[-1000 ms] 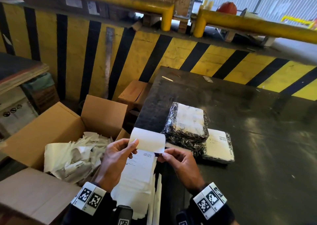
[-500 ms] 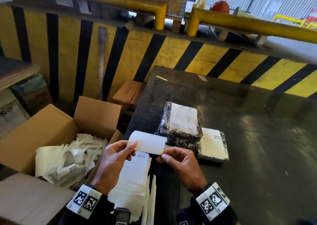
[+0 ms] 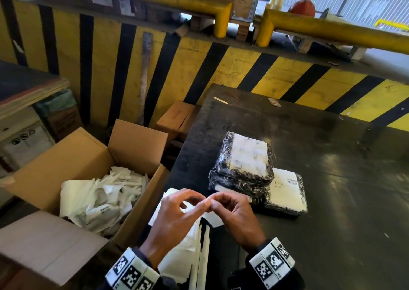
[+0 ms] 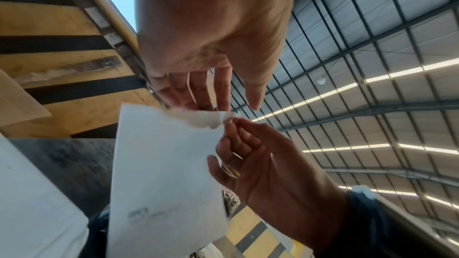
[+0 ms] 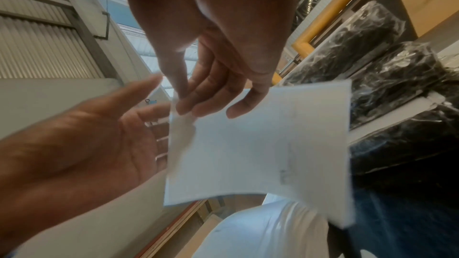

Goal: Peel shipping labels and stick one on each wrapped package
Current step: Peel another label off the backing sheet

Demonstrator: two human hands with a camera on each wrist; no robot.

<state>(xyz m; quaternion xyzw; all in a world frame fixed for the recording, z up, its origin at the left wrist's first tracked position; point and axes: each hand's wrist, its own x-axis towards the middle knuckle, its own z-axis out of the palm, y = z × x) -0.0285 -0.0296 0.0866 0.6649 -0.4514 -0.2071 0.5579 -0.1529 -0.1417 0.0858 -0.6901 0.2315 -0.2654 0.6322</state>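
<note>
A white label sheet [image 3: 213,221] hangs at the table's near left edge; it also fills the left wrist view [image 4: 161,164] and the right wrist view [image 5: 248,154]. My right hand [image 3: 215,201] pinches its curled top corner between thumb and fingers [image 5: 188,105]. My left hand [image 3: 199,203] meets it there, fingers [image 4: 198,93] straight behind the sheet's edge, thumb off the paper. Just beyond lies a stack of black wrapped packages [image 3: 247,159] with a white label on top. A flatter labelled package [image 3: 286,190] lies to its right.
The dark table [image 3: 332,223] stretches right and back to a yellow-and-black striped barrier [image 3: 199,68]. An open cardboard box [image 3: 73,157] of discarded backing paper [image 3: 99,196] stands at my left. More label strip [image 3: 183,250] hangs below my hands. A small carton [image 3: 174,119] sits behind.
My hands, which held the sheet spread by its two sides, have come together at one top corner. The sheet now hangs below them. My left thumb has come off the paper.
</note>
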